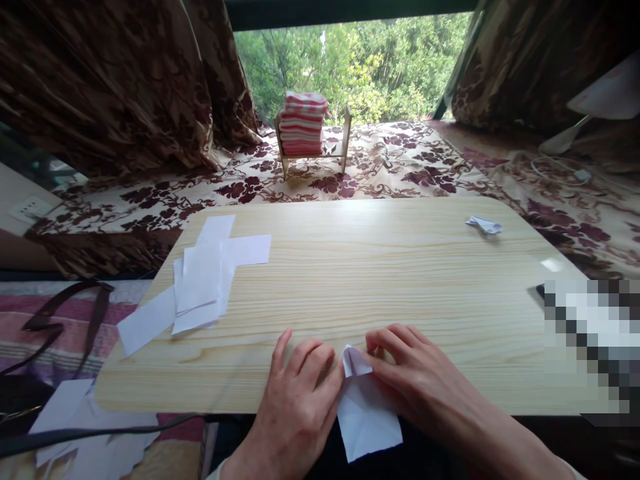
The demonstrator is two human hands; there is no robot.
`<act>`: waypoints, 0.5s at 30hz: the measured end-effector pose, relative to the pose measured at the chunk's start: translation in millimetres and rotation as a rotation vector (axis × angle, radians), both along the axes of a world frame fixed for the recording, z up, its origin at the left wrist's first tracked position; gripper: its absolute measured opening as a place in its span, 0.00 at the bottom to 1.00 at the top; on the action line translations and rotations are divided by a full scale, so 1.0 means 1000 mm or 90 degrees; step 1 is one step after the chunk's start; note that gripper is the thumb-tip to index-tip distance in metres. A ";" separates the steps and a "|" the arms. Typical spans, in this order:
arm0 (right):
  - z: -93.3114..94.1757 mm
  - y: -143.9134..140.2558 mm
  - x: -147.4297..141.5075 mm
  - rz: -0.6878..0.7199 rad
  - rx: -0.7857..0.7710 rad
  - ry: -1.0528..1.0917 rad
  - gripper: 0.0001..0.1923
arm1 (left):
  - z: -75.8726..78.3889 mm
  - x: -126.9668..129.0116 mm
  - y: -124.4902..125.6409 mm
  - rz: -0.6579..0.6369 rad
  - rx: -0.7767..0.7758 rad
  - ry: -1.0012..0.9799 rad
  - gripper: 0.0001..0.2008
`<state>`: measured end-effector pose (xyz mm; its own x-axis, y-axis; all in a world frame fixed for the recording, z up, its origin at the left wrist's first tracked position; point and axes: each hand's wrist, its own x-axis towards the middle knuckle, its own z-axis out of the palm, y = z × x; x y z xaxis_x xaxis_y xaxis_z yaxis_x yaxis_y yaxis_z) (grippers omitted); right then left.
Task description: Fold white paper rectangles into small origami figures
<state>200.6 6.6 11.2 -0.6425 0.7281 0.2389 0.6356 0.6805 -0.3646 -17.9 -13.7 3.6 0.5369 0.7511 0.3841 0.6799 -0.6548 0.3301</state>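
At the table's near edge a small white sheet of paper (369, 417) lies between my two hands, its far end folded into a pointed tip. My left hand (300, 393) grips the left side of the fold with thumb and fingers, the little finger lifted. On the opposite side my right hand (413, 363) has its fingers curled, pinching the right corner of the folded tip. The lower part of the sheet hangs over the edge, flat and creased.
A pile of white paper pieces (200, 283) covers the table's left part. A small folded paper shape (485, 225) rests at the far right. A blurred-out object (595, 340) lies on the right edge. Behind stands a little rack with pink-striped towels (303, 127).
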 end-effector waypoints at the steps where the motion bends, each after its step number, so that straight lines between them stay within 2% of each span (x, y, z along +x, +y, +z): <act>1: 0.000 0.001 0.001 0.000 0.002 0.001 0.10 | 0.000 0.000 0.000 -0.002 0.001 0.005 0.12; 6: 0.001 0.001 0.001 0.017 0.011 -0.016 0.10 | -0.001 -0.001 0.001 0.000 0.002 0.007 0.12; 10: 0.001 -0.001 0.001 0.025 0.002 -0.032 0.15 | -0.002 -0.001 0.001 0.003 0.003 0.003 0.12; 15: -0.001 -0.002 0.004 0.040 0.008 -0.009 0.09 | -0.003 -0.001 0.001 -0.003 0.006 0.001 0.12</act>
